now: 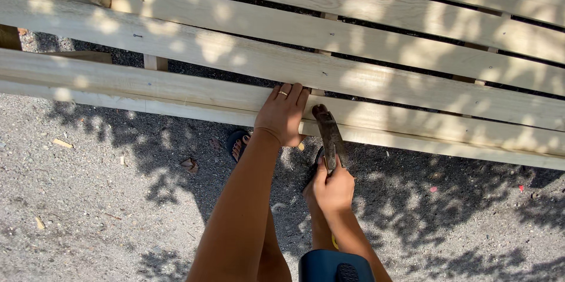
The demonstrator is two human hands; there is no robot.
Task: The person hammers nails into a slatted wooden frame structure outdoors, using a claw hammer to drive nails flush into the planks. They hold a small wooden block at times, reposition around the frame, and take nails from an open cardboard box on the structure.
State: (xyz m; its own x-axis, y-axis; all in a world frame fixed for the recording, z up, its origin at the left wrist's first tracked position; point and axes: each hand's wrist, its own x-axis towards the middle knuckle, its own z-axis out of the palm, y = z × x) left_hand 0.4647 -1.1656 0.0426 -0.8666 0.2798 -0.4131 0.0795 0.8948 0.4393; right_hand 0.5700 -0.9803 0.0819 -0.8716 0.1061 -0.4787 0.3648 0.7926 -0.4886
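My left hand [283,114] lies flat on the near edge of a pale wooden slatted frame [176,91], fingers together on the nearest plank, a ring on one finger. My right hand [332,187] grips the handle of a dark hammer [328,132]. The hammer's head rests against the same plank, just right of my left hand's fingers. Several long light planks [365,41] run across the frame with narrow gaps between them.
Grey gravel ground [88,199] lies below the frame, dappled with leaf shadows. A foot in a sandal [238,144] stands under my left arm. Small wood chips [62,143] lie at the left. A dark blue object [335,265] sits at the bottom edge.
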